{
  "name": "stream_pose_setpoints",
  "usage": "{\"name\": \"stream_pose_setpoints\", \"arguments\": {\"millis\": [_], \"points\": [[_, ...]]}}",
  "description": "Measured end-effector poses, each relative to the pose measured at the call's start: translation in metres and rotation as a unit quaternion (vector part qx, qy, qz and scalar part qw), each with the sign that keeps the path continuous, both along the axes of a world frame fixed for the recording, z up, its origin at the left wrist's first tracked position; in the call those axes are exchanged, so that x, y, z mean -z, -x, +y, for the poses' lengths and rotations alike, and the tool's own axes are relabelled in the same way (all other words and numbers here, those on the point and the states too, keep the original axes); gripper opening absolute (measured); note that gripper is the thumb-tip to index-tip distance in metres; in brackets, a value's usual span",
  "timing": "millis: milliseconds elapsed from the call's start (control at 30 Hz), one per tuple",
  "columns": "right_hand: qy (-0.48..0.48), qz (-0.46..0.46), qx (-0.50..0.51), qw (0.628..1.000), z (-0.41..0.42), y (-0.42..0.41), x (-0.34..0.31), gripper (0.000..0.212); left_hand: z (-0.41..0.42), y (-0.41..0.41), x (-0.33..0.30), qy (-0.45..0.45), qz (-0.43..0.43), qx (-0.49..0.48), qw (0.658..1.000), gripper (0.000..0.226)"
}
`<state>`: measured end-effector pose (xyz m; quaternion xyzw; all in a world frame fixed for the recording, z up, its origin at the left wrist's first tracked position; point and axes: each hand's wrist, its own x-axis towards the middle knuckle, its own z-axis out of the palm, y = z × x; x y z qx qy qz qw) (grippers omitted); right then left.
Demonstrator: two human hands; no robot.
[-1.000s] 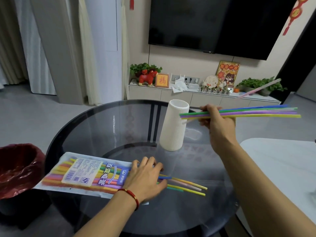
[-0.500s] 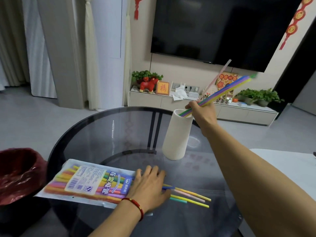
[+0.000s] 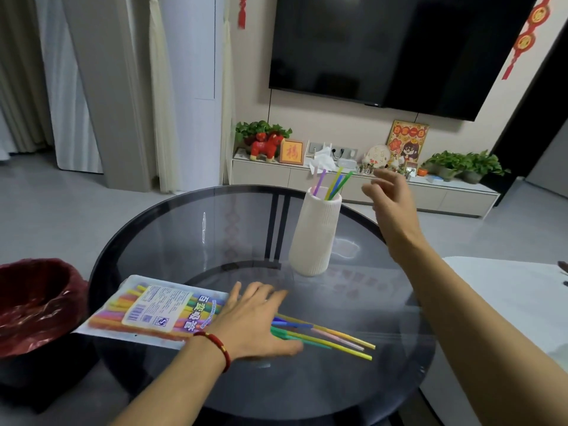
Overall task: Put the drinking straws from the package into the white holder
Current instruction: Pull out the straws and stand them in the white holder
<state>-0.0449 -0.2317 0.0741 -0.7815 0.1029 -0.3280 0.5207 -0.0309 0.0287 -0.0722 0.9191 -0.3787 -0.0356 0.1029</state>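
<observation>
So a handful of straws [image 3: 331, 184] is already stood in the white holder [image 3: 316, 233], leaning a bit to the right out of its mouth. The right hand [image 3: 392, 207] is held up just right of the rim with fingers spread and nothing in them, apart from both holder and straws.

The rest of the job is down at the near edge of the glass table [image 3: 184, 235]. The package [image 3: 159, 312] is pinned flat under the left hand [image 3: 255, 321], palm down and fingers splayed, pressing rather than gripping. A fan of loose straw ends [image 3: 332, 338] is poked out of the open end, right past those fingertips.

What matters for the next grab, probably: the ends are laid almost left to right, tips pointed right and slightly toward the person. They're below and left of the free right hand, so they'd be reached by dropping back across the table and pulled out along their length, rightward. The left hand is nearer but busy holding the pack. Plenty of straws can be seen inside, so lots is left to do.
</observation>
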Motion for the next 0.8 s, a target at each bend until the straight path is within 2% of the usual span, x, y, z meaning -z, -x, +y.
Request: {"name": "stream_pose_setpoints", "arguments": {"millis": [67, 133, 200, 267, 333, 433, 600, 800], "points": [[0.078, 0.015, 0.021, 0.997, -0.003, 0.028, 0.020, 0.025, 0.016, -0.003, 0.003, -0.048, 0.026, 0.016, 0.998, 0.122], [0.172, 0.123, -0.068, 0.975, -0.002, 0.054, 0.052, 0.016, 0.029, -0.002, 0.006, -0.098, 0.056, 0.032, 0.993, 0.133], [0.264, 0.253, -0.174, 0.914, 0.010, 0.074, 0.090, 0.022, 0.033, -0.001, 0.007, -0.107, 0.060, 0.040, 0.992, 0.136], [0.351, 0.310, -0.218, 0.856, 0.027, 0.086, 0.122, 0.049, 0.030, 0.001, 0.006, -0.090, 0.040, 0.033, 0.995, 0.133], [0.442, 0.303, -0.204, 0.820, 0.042, 0.088, 0.144, 0.068, 0.028, 0.004, 0.003, -0.076, 0.022, 0.024, 0.997, 0.130], [0.533, 0.257, -0.173, 0.788, 0.060, 0.083, 0.158, 0.061, 0.027, 0.006, 0.001, -0.069, 0.009, 0.015, 0.997, 0.122], [0.567, 0.222, -0.183, 0.772, 0.068, 0.075, 0.158, 0.039, 0.027, 0.008, -0.003, -0.062, -0.004, -0.017, 0.998, 0.108], [0.587, 0.259, -0.185, 0.744, 0.040, 0.079, 0.140, 0.029, 0.035, 0.006, -0.005, -0.082, -0.011, -0.057, 0.995, 0.089]]}}
